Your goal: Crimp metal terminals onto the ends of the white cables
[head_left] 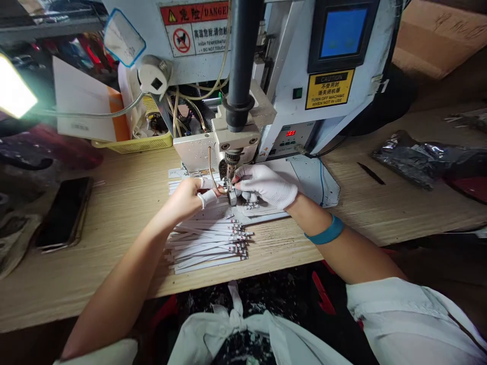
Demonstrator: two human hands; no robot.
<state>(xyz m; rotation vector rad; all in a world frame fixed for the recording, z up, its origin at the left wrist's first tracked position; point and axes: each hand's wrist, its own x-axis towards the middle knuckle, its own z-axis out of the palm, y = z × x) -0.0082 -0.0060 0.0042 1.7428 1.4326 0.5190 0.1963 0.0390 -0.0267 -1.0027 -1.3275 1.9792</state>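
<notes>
— What sits under the machine head [231,161]?

— A small pale strip piece [233,196], held just below the head's metal tip. It is narrow and whitish; its end is hidden between fingertips, so I cannot tell its exact shape.

— Who holds it?

— Both hands. The left hand [188,196], bare but with white wraps on its fingertips, comes in from the left of the head, its thumb and forefinger pinched toward the piece. The right hand [266,186], in a white glove, comes from the right of the head, its fingers curled and pinched on the same spot. The contact itself is small in the view; it looks like a two-handed pinch on the piece.

— Anything like it close by?

— Yes. In front of the head, nearer the person, lies a stack of white strips [207,246] on the wooden bench [114,223]. They are long, thin and flat, fanned a little, each ending in a small tab with red and dark marks at the right end.

— What else?

— Left of the head, well apart, a dark phone [64,212] lies flat on the bench. Behind and left of the head stands a yellow basket [133,144]. Right of the head, far off, is a crumpled dark plastic bag [422,157]. A blue wristband [325,234] circles the right wrist.
</notes>
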